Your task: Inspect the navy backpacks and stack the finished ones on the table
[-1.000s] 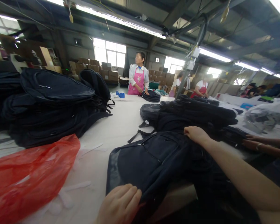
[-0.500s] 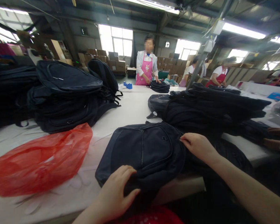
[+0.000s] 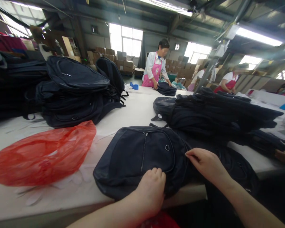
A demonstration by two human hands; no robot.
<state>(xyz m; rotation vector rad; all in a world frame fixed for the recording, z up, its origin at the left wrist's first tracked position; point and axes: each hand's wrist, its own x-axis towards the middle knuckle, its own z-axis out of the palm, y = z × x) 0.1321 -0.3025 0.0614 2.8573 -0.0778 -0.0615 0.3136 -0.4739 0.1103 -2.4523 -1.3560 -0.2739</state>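
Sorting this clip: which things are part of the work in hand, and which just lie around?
In hand:
left hand
right hand
dark backpack, flat under both

Lying about:
red plastic bag
left backpack stack
right backpack pile
blue item

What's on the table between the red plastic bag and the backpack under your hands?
Only bare white table, as the head view shows; the red plastic bag and the backpack lie apart. Both hands rest on the backpack.

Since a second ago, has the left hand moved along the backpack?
Yes. The left hand has slid right along the near edge of the dark backpack, from its near-left corner to below the front pocket, closer to the right hand.
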